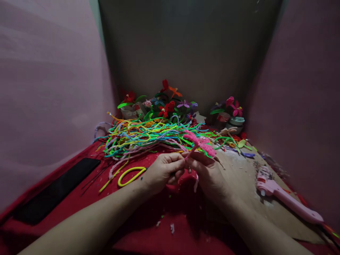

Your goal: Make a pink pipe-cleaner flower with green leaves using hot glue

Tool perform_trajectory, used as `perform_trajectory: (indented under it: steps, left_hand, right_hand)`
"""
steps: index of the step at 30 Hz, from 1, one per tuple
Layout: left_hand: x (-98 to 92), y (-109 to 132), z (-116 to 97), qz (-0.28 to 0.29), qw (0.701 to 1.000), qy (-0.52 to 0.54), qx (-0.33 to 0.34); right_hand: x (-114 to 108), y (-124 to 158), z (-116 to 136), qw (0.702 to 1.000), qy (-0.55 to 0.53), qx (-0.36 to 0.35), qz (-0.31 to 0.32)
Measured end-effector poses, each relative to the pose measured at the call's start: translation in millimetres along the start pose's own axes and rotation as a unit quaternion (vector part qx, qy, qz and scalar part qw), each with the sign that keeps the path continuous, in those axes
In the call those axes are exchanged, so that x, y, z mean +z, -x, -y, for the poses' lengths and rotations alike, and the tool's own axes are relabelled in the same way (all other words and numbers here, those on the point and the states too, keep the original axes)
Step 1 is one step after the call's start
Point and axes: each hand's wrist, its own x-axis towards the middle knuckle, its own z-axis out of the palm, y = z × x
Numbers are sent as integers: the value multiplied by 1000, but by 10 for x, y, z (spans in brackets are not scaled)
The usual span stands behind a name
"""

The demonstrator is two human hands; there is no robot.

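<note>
A pink pipe-cleaner flower (201, 142) stands up between my two hands, its petals above the fingers. My left hand (168, 169) is closed, thumb and forefinger pinching the base of the flower. My right hand (205, 173) is closed too, its thumb and fingers pressed on the same base from the other side. The fingertips of both hands nearly meet there. A short pale strand (196, 183) hangs below my right hand. Beside my left wrist lies a yellow loop handle (132, 176), its other end hidden behind the hand.
A heap of coloured pipe cleaners (148, 136) lies behind my hands, with finished flowers (166, 109) at the back. A pink glue gun (287, 200) rests on cardboard (236, 170) at right, near a lidded jar (236, 124). A black phone-like slab (58, 189) lies at left.
</note>
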Motion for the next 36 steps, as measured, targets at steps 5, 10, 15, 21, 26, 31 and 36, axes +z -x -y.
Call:
perform_trajectory:
  steps: [5,10,15,21,26,31,36]
  left_hand:
    - [-34,-2,28,82,990,110,-41]
    - [-92,0,67,131,972,180,-70]
    - [-97,14,25,142,975,151,-77]
    - [10,23,34,-34,978,-196,62]
    - [-57,9,217,-137,793,-518,291]
    - [-89,10,214,-112,793,-521,295]
    - [20,19,55,-110,951,-266,112]
  right_hand:
    - [-38,-20,-33,999,-47,19,-5]
    - [-55,-57,-86,994,-92,19,48]
    - [-44,-55,-81,985,-143,15,96]
    - [-39,-48,-86,996,-90,-2,2]
    - [58,14,15,997,-38,-4,-72]
    - [85,50,59,997,40,-9,-59]
    - [23,59,71,991,129,-26,-22]
